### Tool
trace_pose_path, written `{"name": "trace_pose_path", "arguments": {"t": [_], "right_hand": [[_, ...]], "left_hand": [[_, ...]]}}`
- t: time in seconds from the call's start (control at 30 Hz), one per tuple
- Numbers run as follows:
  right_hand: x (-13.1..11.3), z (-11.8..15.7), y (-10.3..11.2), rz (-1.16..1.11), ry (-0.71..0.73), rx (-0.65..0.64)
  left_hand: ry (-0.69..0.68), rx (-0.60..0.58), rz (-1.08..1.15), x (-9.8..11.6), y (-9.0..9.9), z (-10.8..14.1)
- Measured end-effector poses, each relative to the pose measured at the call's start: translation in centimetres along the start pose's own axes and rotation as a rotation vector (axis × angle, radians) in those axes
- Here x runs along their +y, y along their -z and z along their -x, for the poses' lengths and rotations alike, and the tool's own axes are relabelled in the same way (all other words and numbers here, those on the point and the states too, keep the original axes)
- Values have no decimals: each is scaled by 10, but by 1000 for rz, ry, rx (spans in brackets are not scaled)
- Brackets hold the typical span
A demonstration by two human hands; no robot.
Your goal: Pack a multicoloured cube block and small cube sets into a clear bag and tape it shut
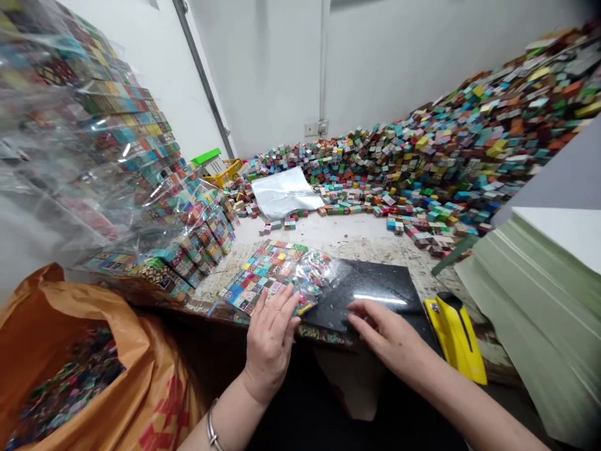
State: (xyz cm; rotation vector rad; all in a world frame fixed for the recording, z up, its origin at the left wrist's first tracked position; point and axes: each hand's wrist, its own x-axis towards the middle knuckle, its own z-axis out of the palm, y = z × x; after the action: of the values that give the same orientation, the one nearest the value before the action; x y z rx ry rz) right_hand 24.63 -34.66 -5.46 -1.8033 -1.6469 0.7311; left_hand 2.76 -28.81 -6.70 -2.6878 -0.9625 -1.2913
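Observation:
My left hand (272,332) lies with outstretched fingers on the near edge of a flat block of small patterned cubes (256,275). Beside its fingertips, a clear plastic bag (319,272) with small colourful pieces overlaps the block's right side and a black board (370,285). Over the near part of that board is my right hand (387,329), its fingers loosely bent and a gap between thumb and forefinger. Nothing shows in its grasp. Just right of the board rests a yellow stapler (455,338).
Wrapped cube blocks (126,119) are stacked high at the left. A heap of loose cubes (446,150) runs along the wall. A silvery sheet (286,191) lies at the back. An orange sack (154,357) stands front left, and a paper stack (530,294) rises at right.

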Motion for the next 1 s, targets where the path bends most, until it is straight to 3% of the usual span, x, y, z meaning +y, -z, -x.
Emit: {"name": "trace_pose_path", "arguments": {"t": [0.1,0.23,0.47,0.73,0.87,1.0], "right_hand": [[-7,-33,8,94,135,251],[-36,-81,17,294,301,338],[-111,-133,31,549,537,202],[-173,-177,29,519,581,-58],[-204,-180,41,510,547,-68],[-225,-159,73,579,522,-10]], "left_hand": [[141,113,158,-8,12,-14],[349,196,315,-20,32,-29],[543,248,462,-47,71,-40],[615,374,647,-93,92,-60],[597,459,759,-108,104,-78],[557,430,954,-100,120,-101]]}}
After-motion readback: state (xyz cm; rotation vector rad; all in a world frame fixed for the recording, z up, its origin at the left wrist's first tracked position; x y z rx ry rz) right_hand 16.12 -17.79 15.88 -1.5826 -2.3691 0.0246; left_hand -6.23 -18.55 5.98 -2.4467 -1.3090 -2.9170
